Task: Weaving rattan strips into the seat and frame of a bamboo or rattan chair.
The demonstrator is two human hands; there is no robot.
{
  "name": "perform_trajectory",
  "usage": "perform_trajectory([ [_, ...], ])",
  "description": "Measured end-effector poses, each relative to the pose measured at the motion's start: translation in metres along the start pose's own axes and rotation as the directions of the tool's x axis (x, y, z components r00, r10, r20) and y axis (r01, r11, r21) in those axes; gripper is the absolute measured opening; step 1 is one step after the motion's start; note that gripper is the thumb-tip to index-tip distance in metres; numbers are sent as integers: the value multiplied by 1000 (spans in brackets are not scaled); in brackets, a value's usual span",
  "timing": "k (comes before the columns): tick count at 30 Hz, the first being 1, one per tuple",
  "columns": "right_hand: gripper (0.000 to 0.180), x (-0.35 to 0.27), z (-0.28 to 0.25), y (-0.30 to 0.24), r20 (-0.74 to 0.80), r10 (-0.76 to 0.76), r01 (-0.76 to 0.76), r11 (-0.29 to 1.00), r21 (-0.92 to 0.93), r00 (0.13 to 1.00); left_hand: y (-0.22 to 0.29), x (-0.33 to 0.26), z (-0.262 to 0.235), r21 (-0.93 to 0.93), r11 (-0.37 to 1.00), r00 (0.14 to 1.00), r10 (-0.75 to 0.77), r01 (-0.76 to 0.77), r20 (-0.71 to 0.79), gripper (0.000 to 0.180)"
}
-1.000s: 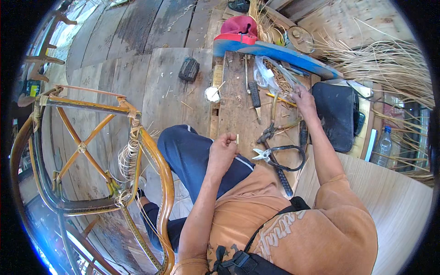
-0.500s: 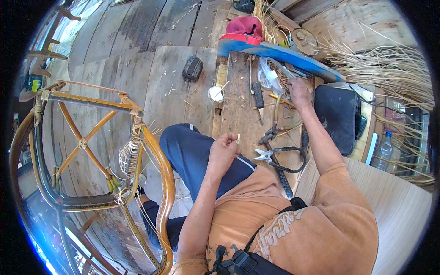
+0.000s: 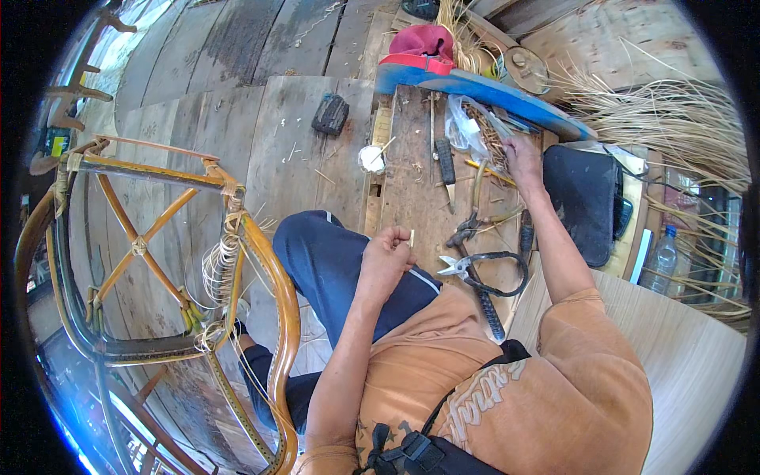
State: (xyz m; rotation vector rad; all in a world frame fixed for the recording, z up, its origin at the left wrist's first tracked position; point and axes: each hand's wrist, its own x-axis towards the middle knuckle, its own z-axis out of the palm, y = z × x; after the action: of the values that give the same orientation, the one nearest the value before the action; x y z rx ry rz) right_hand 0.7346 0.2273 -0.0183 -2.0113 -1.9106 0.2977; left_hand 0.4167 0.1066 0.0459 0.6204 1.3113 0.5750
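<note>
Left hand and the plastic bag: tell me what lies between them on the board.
Head view: between the left hand and the plastic bag lie a dark-handled knife and pliers.

To my left stands a rattan chair frame (image 3: 158,261) with loose cane strands hanging from its arm. A red cap (image 3: 423,41) lies on a blue board (image 3: 483,91). On the wooden surface (image 3: 412,182) rest pliers (image 3: 467,265), a knife (image 3: 447,162) and a small white cup (image 3: 370,158). A black bag (image 3: 582,202) and a water bottle (image 3: 661,261) sit to my right.
</note>
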Motion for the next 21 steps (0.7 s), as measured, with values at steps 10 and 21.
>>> perform_trajectory([
  [10, 15, -10, 6, -6, 99, -12, 13, 1000, -10, 995, 0, -1, -1, -3, 1000, 1000, 0, 0, 4, 20],
  [21, 15, -15, 1, 9, 185, 234, -281, 914, 293, 954, -1, -1, 0, 5, 1000, 1000, 9, -9, -11, 20],
])
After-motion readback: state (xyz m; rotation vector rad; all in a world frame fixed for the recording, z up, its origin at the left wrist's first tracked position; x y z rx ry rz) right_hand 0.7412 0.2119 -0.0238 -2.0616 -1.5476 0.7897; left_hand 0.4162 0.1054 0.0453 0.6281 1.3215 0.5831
